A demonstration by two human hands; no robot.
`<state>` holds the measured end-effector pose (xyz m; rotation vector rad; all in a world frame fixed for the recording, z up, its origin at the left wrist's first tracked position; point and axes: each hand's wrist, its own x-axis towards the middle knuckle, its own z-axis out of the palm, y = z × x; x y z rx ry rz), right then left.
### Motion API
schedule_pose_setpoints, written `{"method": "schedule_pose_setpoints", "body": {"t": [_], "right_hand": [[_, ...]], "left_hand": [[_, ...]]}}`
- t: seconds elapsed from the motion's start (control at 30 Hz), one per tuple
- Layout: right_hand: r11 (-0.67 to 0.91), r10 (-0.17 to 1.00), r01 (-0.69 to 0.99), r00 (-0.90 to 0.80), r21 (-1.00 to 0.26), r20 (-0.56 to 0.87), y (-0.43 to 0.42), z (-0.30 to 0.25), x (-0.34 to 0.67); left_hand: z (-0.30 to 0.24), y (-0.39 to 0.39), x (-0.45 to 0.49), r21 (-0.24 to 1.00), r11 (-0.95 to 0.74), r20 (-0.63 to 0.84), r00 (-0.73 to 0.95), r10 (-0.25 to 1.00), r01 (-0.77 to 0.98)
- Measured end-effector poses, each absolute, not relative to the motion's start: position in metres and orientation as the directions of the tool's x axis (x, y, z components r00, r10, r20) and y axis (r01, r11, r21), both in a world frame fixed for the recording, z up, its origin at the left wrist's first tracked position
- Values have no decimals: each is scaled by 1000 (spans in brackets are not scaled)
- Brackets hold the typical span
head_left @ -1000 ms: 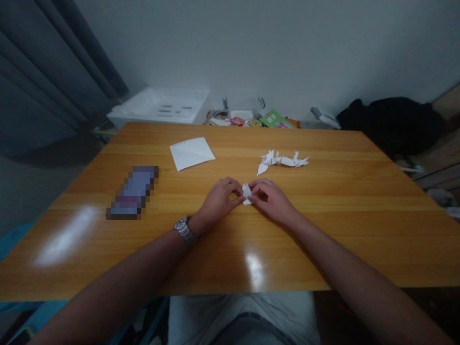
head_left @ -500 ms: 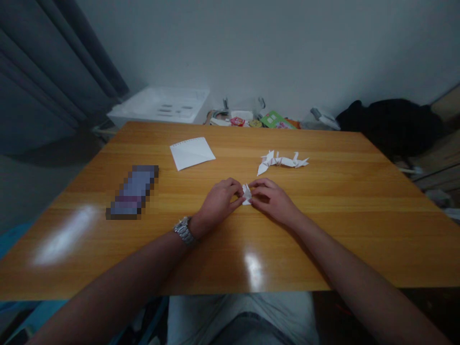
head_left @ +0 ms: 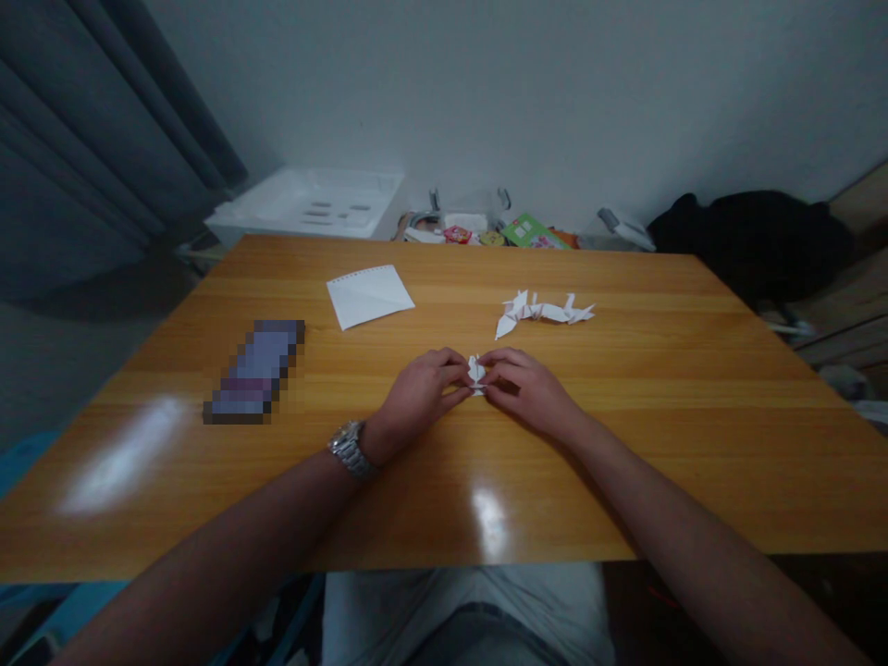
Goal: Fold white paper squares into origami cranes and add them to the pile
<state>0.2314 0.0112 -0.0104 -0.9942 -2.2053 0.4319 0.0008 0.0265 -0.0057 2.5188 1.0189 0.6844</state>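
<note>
Wooden table [head_left: 728,398] | folded white paper [head_left: 476,371]: small, creased, pointed | between both hands [head_left: 420,392]

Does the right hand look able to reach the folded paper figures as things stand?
Likely yes: the folded paper figures lie on the table just beyond the right hand, nothing visible between. Its fingers hold the small folded paper, though, and would probably need to let go first.

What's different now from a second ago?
The small folded paper between the left hand and right hand has changed outline; the exact fold is too small to tell. Both hands, the flat sheet and the folded figures stayed about in place.
</note>
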Motion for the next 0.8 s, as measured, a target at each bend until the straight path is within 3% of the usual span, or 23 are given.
{"method": "schedule_pose_setpoints", "body": {"t": [0.3,0.53,0.8], "right_hand": [[719,692,534,-611,-445,385,11,-9,238],[719,695,613,-623,-329,359,9,-10,239],[732,681,645,-689,-217,249,9,-5,244]], "left_hand": [[-1,23,-1,344,-735,295,676,676,585],[3,24,3,153,-771,261,727,635,618],[8,20,1,28,-814,259,783,566,580]]}}
